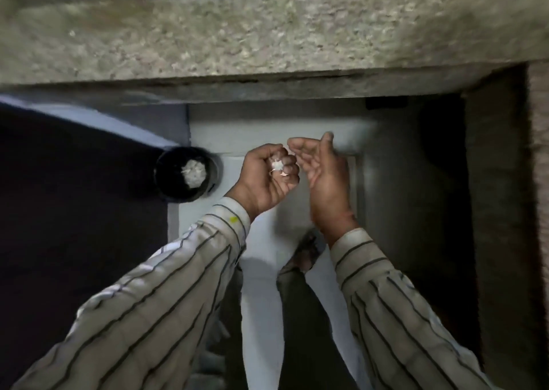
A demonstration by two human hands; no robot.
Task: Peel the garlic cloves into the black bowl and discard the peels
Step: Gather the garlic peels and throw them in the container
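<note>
Left hand [264, 175] clenching papery white garlic peels [277, 166], right of round black bin [186, 173]; right hand [319, 166] released. Risk: scraps scattering floorward.

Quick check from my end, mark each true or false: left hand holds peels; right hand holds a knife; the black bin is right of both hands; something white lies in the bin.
1. The left hand grips white peels. True.
2. The right hand holds a knife. False: it holds nothing visible, fingers loosely curled.
3. The black bin is right of both hands. False: it is left of them.
4. Something white lies in the bin. True.
</note>
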